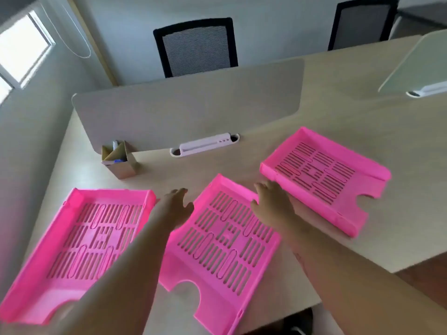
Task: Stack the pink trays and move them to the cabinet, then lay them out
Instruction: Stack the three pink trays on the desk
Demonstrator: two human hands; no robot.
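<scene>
Three pink trays lie flat on the desk (362, 131), unstacked, slotted floors up.

Left tray (79, 240): near the desk's left edge, notched end toward the camera, partly covered by the left forearm.

Pen box (119, 159): behind it, against the divider (188, 102), upright.

Left hand (177, 204): over the gap between left tray and middle tray, fingers spread, palm down, grasping nothing. Cannot tell if it touches the middle tray's left rim.

Middle tray (222, 240): turned slightly, notched end toward the camera, just beside the left tray.

Right hand (273, 201): between middle tray and right tray, fingers loosely extended, nothing clasped. It lies at the right tray's near-left wall; contact unclear.

Right tray (324, 177): farther back, angled, apart from the middle tray.

Two chairs (196, 47) behind the divider.
</scene>
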